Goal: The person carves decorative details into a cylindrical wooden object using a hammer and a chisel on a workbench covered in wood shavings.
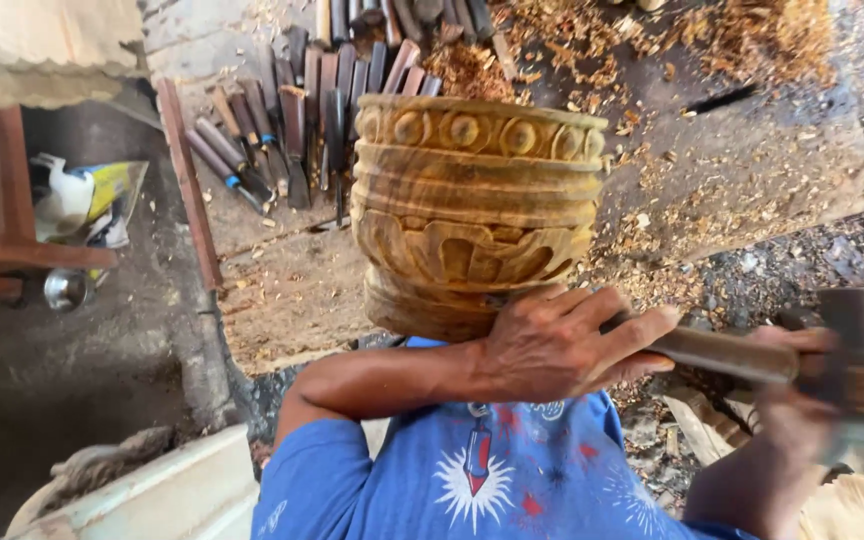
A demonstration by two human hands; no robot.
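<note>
Mid-carving on wooden bowl. Left hand gripped chisel; right hand clenched blurred mallet. Needed a square, controlled strike.

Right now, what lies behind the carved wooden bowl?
Behind the carved wooden bowl, a row of chisels lies fanned out among wood shavings. The bowl covers the row's right end.
</note>
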